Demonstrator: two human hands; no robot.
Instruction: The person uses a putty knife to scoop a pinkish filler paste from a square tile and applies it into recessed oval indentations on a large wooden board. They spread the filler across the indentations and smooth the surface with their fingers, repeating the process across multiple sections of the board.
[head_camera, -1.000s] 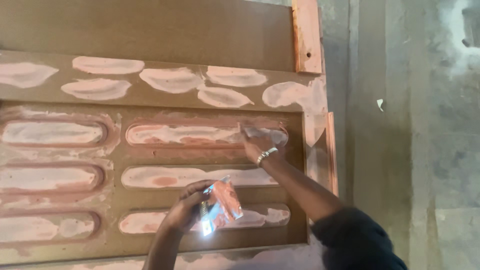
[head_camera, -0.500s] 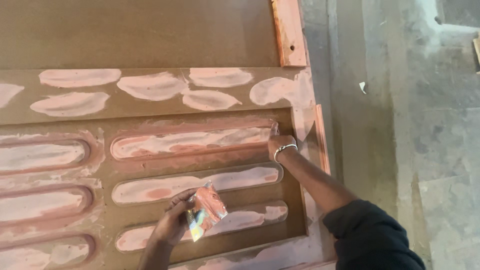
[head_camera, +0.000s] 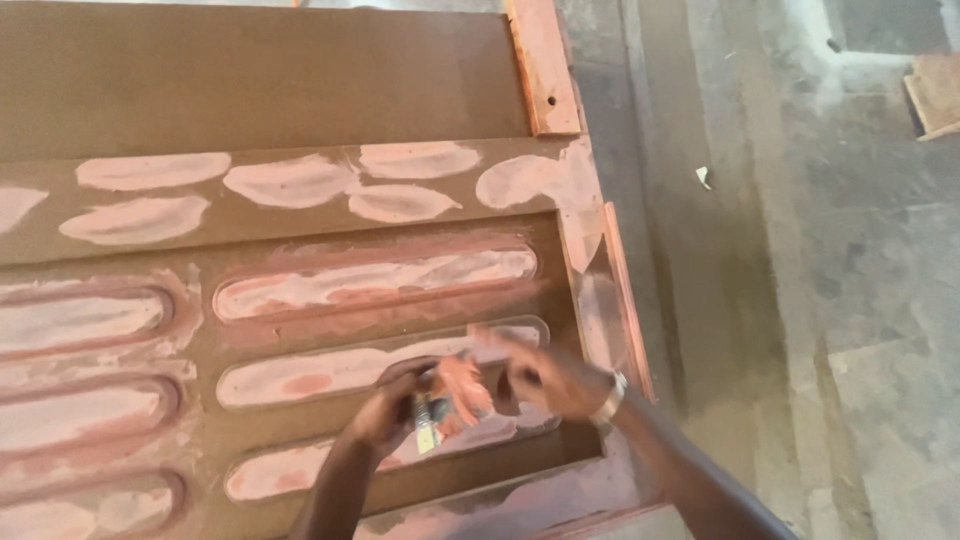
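A brown panelled door (head_camera: 300, 80) lies flat, its long grooves and top rail smeared with pale pink filler (head_camera: 370, 280). My left hand (head_camera: 385, 410) is over the lower grooves and grips a small scraper (head_camera: 450, 395) with a shiny metal part, loaded with pink filler. My right hand (head_camera: 550, 380), a metal band on its wrist, is just right of the scraper, its fingertips close to the blade. It is motion-blurred, so I cannot tell whether it holds anything.
A reddish wooden strip (head_camera: 540, 65) runs along the door's right edge. Beyond it lies a dusty grey concrete floor (head_camera: 800, 300) with a white scrap (head_camera: 705, 178) and a piece of board (head_camera: 935, 95) at the far right.
My right hand left the upper groove and came down to the scraper in my left hand. The view shifted left and down slightly.
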